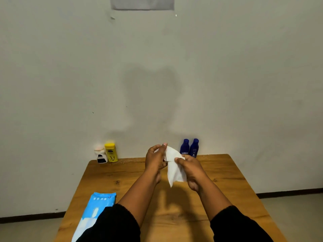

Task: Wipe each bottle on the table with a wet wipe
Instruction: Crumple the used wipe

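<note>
Both hands, left and right, pinch the wipe mid-air; reaching the far blue bottles risks toppling them, since they touch.

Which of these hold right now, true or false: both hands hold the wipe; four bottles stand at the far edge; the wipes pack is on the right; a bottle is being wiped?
1. Both hands hold the white wet wipe: true, left hand and right hand.
2. Four bottles stand by the wall: true, white bottle, yellow bottle, two dark blue bottles.
3. The blue wipes pack lies on the right: false, near left.
4. A bottle is being wiped: false, none is touched.
</note>
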Tool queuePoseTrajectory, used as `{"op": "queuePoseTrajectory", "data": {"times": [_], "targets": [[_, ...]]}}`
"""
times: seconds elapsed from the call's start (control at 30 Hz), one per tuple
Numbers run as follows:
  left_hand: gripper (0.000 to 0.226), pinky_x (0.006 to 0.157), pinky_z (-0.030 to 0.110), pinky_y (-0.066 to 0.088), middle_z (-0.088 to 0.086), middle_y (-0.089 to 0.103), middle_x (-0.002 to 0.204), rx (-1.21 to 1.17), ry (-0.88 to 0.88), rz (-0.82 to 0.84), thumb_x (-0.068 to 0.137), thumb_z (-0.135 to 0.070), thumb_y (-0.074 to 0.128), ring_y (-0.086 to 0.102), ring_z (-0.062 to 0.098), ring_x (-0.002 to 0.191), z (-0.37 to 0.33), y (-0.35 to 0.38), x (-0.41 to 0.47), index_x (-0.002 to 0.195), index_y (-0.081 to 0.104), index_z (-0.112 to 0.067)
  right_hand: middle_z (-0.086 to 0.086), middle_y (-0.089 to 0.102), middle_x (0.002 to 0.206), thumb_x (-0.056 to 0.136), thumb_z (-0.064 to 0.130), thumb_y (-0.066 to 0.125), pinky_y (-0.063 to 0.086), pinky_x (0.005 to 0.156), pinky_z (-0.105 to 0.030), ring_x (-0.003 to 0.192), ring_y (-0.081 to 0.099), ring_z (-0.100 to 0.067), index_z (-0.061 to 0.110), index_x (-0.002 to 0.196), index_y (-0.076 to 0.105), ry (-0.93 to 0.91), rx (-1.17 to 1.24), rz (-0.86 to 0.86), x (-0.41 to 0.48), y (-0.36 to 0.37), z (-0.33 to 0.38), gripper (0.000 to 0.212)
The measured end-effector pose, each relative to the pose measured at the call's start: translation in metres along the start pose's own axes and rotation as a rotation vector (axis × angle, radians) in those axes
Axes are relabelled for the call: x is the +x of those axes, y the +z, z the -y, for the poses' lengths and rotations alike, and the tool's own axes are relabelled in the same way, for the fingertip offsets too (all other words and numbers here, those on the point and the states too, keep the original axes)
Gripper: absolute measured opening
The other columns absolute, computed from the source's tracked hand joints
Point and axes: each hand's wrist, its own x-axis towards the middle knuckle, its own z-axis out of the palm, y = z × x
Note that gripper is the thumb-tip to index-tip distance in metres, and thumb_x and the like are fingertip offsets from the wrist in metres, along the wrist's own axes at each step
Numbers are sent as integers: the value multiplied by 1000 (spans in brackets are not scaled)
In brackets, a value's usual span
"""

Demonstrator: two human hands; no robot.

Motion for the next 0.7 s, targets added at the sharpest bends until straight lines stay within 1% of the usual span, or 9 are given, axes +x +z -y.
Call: {"op": "queuePoseTrajectory", "data": {"times": [0.03,0.13,0.2,0.33,0.4,0.47,0.53,0.63,0.7], "targets": [[26,75,39,59,10,68,106,-29,-22,21,91,-39,66,68,28,94,-5,-2,-12,107,62,-18,-14,70,99,91,11,60,56,85,-47,91,66,-31,10,107,63,22,91,6,-8,1,1,16],[26,83,47,56,16,69,94,-42,-159,65,89,-39,60,66,34,84,-10,-9,-43,95,65,-15,-22,68,104,89,2,57,53,88,-54,98,65,-39,7,108,62,74,319,49,-30,7,4,20],[33,81,45,55,22,69,96,-30,-210,76,81,-32,60,65,37,85,-8,-14,-62,101,65,-5,-24,67,105,86,-4,54,51,88,-59,101,64,-43,8,108,62,88,365,69,-42,8,5,26],[15,81,43,58,16,72,98,47,-129,30,85,-10,58,68,34,91,-5,-22,-86,98,66,-11,-22,69,103,82,-5,54,54,86,-54,97,65,-40,8,102,67,52,211,74,-61,12,11,27],[13,70,37,59,11,72,92,48,-77,13,88,-5,60,69,29,83,-6,-25,-96,95,67,-13,-22,70,101,82,-1,63,55,87,-53,94,66,-39,6,98,68,37,131,56,-71,11,12,18],[12,62,33,57,14,72,94,37,-47,-11,88,-2,62,69,28,78,-6,-28,-103,96,66,-10,-23,70,99,84,-3,62,56,84,-50,92,67,-39,2,101,67,42,125,57,-79,7,11,19],[14,63,34,57,19,71,101,13,-26,-44,88,0,60,68,32,80,-4,-28,-108,99,66,-8,-23,69,97,86,-7,56,58,78,-46,88,67,-38,1,101,66,47,128,64,-89,2,7,20],[17,73,40,59,17,68,112,-27,-46,-115,93,-19,59,67,35,93,-4,-31,-120,109,65,-15,-19,70,95,88,-1,59,55,52,-33,78,67,-33,6,97,68,45,108,77,-104,-1,4,15],[36,70,39,60,16,68,114,-104,-109,-104,97,-41,53,68,32,90,-7,-38,-131,118,60,-13,-18,69,94,91,3,57,45,43,-25,66,62,-25,8,99,67,40,89,82,-112,1,4,14]]}}
